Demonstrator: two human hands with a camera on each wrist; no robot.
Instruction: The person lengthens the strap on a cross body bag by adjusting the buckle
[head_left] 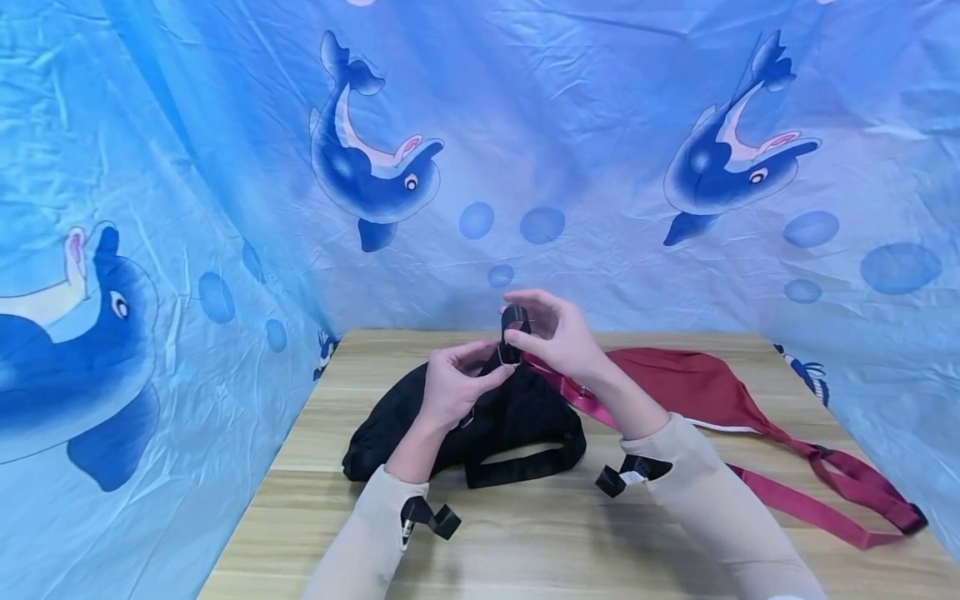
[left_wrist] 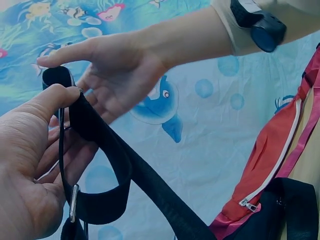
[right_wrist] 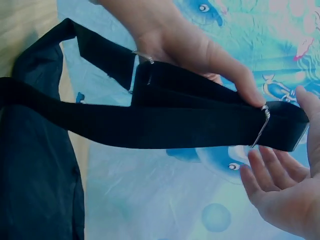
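A black waist bag [head_left: 397, 417] lies on the table, its black webbing strap [right_wrist: 180, 127] raised above it. My left hand [head_left: 450, 387] pinches the strap at a metal slider buckle [right_wrist: 262, 127], thumb on the buckle's edge. Past the buckle, the strap forms a small loop [left_wrist: 57, 76]. My right hand [head_left: 566, 333] is at that loop, with thumb and fingers spread around its end; whether it touches the webbing I cannot tell. Lower down, another metal ring [left_wrist: 74, 204] sits on the strap. Part of the bag is hidden behind my left hand.
To the right lies a red waist bag [head_left: 675, 383] with a white zipper. Its pink-red strap [head_left: 810, 504] trails toward the right front of the wood-grain table [head_left: 525, 546]. A blue dolphin-print cloth [head_left: 570, 100] hangs behind and beside the table.
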